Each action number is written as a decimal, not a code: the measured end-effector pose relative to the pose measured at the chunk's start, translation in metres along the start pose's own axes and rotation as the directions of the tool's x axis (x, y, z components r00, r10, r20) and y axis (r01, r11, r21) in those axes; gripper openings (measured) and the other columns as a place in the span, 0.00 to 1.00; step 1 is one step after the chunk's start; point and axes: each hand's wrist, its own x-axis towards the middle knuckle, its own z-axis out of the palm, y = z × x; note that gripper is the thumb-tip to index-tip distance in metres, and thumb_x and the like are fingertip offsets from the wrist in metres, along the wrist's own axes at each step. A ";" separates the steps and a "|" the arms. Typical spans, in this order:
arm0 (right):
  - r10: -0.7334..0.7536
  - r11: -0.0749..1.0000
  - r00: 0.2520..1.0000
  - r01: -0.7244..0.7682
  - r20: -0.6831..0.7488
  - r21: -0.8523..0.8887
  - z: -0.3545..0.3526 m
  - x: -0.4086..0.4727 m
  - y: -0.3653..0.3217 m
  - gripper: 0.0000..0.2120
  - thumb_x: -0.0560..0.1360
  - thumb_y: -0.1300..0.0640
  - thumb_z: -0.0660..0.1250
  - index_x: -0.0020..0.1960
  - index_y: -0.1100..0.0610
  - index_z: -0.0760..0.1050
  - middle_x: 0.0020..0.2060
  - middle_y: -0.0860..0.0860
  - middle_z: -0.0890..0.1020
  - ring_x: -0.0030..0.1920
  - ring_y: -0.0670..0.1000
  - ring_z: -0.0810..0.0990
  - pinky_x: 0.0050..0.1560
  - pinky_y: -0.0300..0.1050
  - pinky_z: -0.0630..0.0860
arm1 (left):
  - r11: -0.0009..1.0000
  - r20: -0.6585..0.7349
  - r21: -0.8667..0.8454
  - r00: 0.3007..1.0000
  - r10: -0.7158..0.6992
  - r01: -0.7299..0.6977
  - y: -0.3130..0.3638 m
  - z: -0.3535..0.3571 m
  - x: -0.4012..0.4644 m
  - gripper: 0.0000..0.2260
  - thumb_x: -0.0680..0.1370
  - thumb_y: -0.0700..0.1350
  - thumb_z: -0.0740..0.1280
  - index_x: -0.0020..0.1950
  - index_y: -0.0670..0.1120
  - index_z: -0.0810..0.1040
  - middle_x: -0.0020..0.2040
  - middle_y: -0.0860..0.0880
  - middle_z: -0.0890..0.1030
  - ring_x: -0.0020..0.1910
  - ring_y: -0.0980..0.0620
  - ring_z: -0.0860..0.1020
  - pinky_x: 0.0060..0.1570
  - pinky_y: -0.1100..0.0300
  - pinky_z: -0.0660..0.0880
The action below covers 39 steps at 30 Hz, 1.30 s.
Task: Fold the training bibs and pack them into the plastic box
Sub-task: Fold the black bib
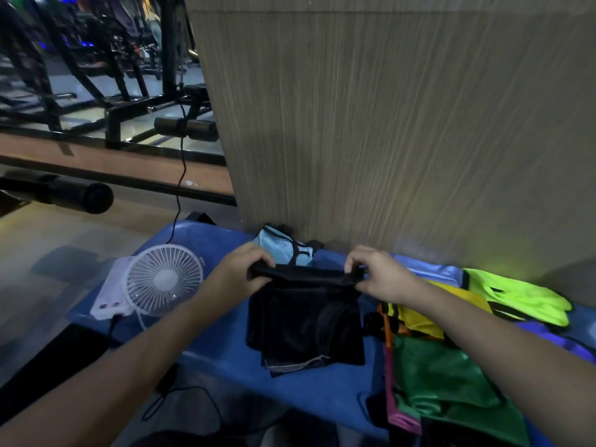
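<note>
Your left hand [240, 269] and right hand [375, 272] each pinch the top edge of the black bib [303, 321] with curled fingers above the blue worktop [225, 356].

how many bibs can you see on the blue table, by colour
black bib: 1, held by left hand and right hand
light blue bib: 1
neon green bib: 1
yellow bib: 1
dark green bib: 1
pink bib: 1
total: 6

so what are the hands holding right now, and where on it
Both hold the black bib by its far top edge: the left hand grips the left corner, the right hand pinches the right corner. Its lower part rests on the blue table.
</note>
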 end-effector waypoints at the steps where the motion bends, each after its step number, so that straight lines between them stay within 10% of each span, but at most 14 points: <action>1: -0.044 0.999 0.999 0.044 0.019 -0.012 0.000 -0.010 -0.004 0.15 0.61 0.68 0.70 0.43 0.53 0.76 0.44 0.48 0.77 0.47 0.51 0.78 0.51 0.43 0.74 | 0.999 0.018 0.033 1.000 0.007 -0.008 0.005 0.001 -0.013 0.11 0.70 0.38 0.76 0.48 0.48 0.79 0.48 0.54 0.77 0.48 0.53 0.78 0.50 0.58 0.75; 17: 0.059 0.941 0.809 0.150 0.585 -0.303 0.027 -0.070 -0.026 0.13 0.73 0.56 0.66 0.57 0.49 0.79 0.61 0.47 0.70 0.62 0.50 0.68 0.66 0.43 0.65 | 0.996 0.298 0.017 0.951 0.079 -0.088 0.039 0.018 -0.114 0.10 0.80 0.60 0.66 0.47 0.57 0.84 0.52 0.60 0.77 0.51 0.62 0.75 0.54 0.64 0.70; 24: 0.119 0.942 0.976 -0.052 0.182 -0.332 0.028 -0.030 -0.019 0.17 0.76 0.52 0.69 0.64 0.51 0.74 0.60 0.50 0.76 0.63 0.54 0.75 0.65 0.48 0.69 | 0.984 0.022 0.012 0.984 -0.179 0.179 0.015 0.031 -0.047 0.09 0.79 0.48 0.70 0.58 0.51 0.81 0.54 0.59 0.80 0.56 0.59 0.77 0.58 0.56 0.75; 29: 0.355 0.864 0.898 -0.209 0.261 -0.457 0.041 -0.006 -0.013 0.39 0.72 0.44 0.74 0.77 0.54 0.62 0.72 0.53 0.70 0.72 0.57 0.68 0.70 0.50 0.62 | 0.917 0.391 0.208 0.831 -0.397 0.340 0.004 0.050 -0.008 0.28 0.77 0.52 0.72 0.75 0.50 0.68 0.71 0.52 0.73 0.70 0.51 0.70 0.71 0.55 0.65; 33: 0.389 0.853 0.864 -0.206 0.321 -0.480 0.045 0.005 -0.012 0.34 0.68 0.44 0.77 0.69 0.54 0.70 0.65 0.54 0.76 0.66 0.58 0.71 0.64 0.50 0.67 | 0.883 0.493 0.375 0.746 -0.449 0.284 0.000 0.050 -0.005 0.31 0.74 0.57 0.74 0.74 0.52 0.70 0.69 0.50 0.72 0.69 0.49 0.70 0.70 0.52 0.64; 39: 0.334 0.931 0.867 -0.243 0.369 -0.271 0.051 0.008 -0.019 0.14 0.68 0.54 0.77 0.46 0.45 0.74 0.51 0.50 0.78 0.57 0.54 0.77 0.52 0.45 0.71 | 0.880 0.605 0.108 0.672 -0.427 0.462 0.004 0.036 -0.026 0.17 0.69 0.50 0.80 0.53 0.46 0.80 0.52 0.49 0.83 0.51 0.51 0.81 0.58 0.54 0.76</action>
